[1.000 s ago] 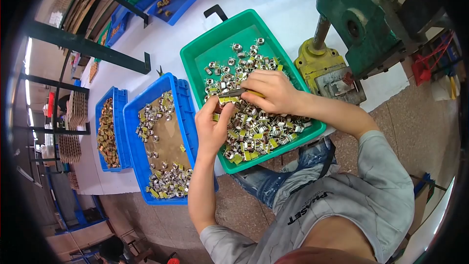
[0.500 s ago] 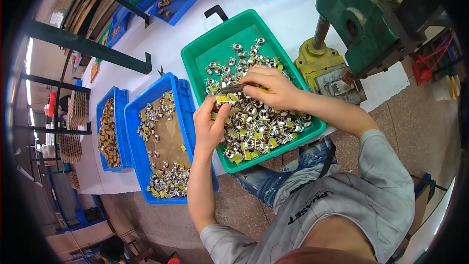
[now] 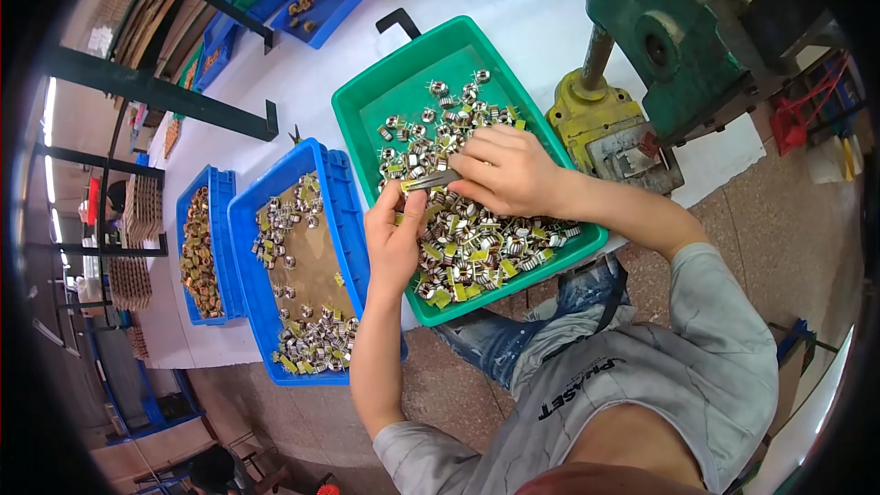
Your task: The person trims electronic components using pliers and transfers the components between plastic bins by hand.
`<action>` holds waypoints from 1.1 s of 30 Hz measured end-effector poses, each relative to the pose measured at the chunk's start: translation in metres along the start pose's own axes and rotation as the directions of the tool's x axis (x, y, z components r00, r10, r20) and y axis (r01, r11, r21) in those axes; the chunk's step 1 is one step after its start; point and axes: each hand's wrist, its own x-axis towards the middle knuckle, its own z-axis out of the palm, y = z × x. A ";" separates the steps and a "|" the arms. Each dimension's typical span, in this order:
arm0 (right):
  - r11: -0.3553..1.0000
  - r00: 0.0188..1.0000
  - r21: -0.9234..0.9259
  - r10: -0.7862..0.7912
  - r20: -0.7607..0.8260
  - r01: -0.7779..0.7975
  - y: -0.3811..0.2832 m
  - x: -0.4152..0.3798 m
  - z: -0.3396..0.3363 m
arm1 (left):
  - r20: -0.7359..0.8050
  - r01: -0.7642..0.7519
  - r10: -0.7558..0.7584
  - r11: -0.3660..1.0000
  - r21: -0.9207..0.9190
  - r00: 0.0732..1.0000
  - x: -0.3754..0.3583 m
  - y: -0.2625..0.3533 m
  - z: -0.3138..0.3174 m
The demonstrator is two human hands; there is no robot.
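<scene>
My right hand (image 3: 513, 172) is closed around grey-jawed pliers (image 3: 434, 181), whose handles are mostly hidden in the palm. The tip of the pliers meets a small wire-wound coil with a yellow tab (image 3: 410, 187), pinched between the thumb and fingers of my left hand (image 3: 394, 229); most of this coil is covered. Both hands are over a green tray (image 3: 385, 101) heaped with similar coils (image 3: 486, 247), many showing yellow tabs and bare wire leads.
To the left stand a blue bin (image 3: 316, 154) with coils on brown cardboard and a narrower blue bin (image 3: 229, 247) of copper-coloured parts. A green and yellow press (image 3: 600, 119) stands at right. A dark metal bracket (image 3: 165, 96) juts over the table from the left.
My right hand has turned, and the pliers have come down onto the yellow-tabbed coil. My left hand stays nearly in place. The whole view has shifted slightly.
</scene>
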 end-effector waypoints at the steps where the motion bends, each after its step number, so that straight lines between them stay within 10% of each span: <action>1: 0.995 0.999 -0.092 -0.043 -0.011 0.042 -0.001 0.001 -0.002 | 0.027 0.038 -0.036 0.993 -0.111 0.999 0.000 0.001 0.000; 11: 0.985 0.989 0.139 0.119 -0.089 -0.106 0.014 0.003 0.007 | -0.065 -0.185 0.256 0.831 0.525 0.965 0.002 0.013 0.009; 12: 0.985 0.989 0.139 0.119 -0.085 -0.106 0.014 0.002 0.007 | -0.067 -0.183 0.255 0.832 0.523 0.965 0.004 0.012 0.008; 14: 0.982 0.995 0.168 0.090 -0.045 -0.082 0.010 0.001 0.007 | -0.063 -0.042 0.035 0.992 -0.120 0.997 0.008 0.004 -0.001; 16: 0.978 0.998 0.202 0.059 -0.006 -0.057 0.008 0.001 0.009 | 0.073 0.148 -0.136 0.700 -0.699 0.988 0.011 -0.003 -0.010; 22: 0.965 0.996 0.243 0.093 0.018 -0.094 0.009 -0.001 0.010 | 0.030 0.278 -0.332 0.732 -0.623 0.943 0.013 -0.010 -0.016; 33: 0.960 0.995 0.259 0.096 0.041 -0.104 0.014 -0.003 0.013 | 0.004 0.019 -0.018 0.996 -0.084 1.000 -0.002 0.024 0.003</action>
